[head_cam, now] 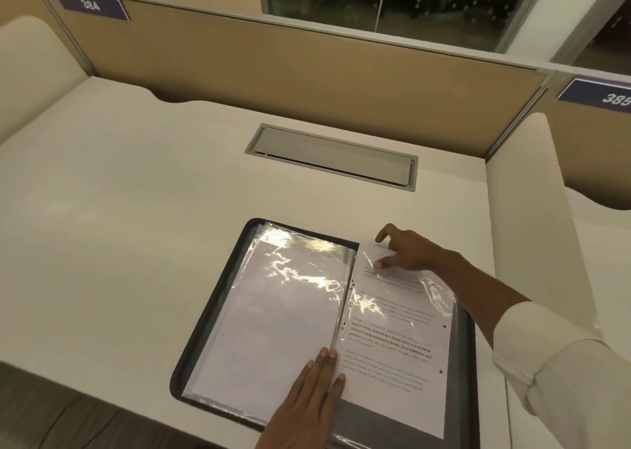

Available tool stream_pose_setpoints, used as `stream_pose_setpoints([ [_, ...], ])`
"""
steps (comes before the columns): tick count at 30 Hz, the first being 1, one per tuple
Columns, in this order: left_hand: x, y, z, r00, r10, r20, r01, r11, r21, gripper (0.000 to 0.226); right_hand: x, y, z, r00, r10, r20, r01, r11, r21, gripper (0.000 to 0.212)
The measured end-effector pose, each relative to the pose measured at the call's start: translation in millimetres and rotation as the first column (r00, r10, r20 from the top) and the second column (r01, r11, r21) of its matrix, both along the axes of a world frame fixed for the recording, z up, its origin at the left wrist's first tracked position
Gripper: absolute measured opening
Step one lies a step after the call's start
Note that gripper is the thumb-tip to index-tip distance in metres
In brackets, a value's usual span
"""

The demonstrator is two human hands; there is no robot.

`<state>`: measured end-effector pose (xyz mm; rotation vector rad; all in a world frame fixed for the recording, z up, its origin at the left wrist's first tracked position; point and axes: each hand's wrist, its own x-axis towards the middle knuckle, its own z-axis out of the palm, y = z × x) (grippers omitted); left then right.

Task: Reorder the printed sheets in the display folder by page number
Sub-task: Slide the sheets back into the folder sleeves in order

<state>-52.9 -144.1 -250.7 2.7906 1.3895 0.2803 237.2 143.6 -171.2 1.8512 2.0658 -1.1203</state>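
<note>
A dark display folder (205, 315) lies open at the near edge of the white desk. Its left side holds glossy plastic sleeves (273, 312) over blank-looking sheets. On the right side lies a printed sheet (389, 346) with text, partly inside a clear sleeve (433, 291). My left hand (307, 401) rests flat across the folder's spine near the bottom, fingers together. My right hand (403, 250) pinches the top edge of the printed sheet between thumb and fingers, with the index finger raised.
A grey cable hatch (331, 156) is set into the desk (119, 209) behind the folder. Tan partition panels (273, 63) close off the back, with padded side walls left and right. Number plates read 384 and 385.
</note>
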Motion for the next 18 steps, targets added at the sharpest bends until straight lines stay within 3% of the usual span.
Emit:
stream_pose_setpoints([
  [3,-1,-1,-2,1.0,-0.005,-0.003,0.004,1.0,-0.024,0.076,-7,-6,-3,0.998,-0.055,0.029,0.051,0.993,0.11,0.071],
  [7,-2,-2,-2,1.0,-0.003,-0.013,0.003,1.0,-0.007,0.075,-15,-10,-11,0.997,-0.075,0.011,0.072,0.981,0.181,0.067],
  [13,-1,-2,-8,1.0,0.005,-0.017,-0.004,0.999,0.05,0.056,-15,-8,-7,0.997,0.015,-0.074,-0.012,0.999,0.047,0.045],
  [18,-1,-1,-4,1.0,0.016,-0.007,-0.016,1.0,-0.005,0.067,-15,-16,-6,0.992,-0.056,-0.114,0.058,0.998,0.018,0.074],
])
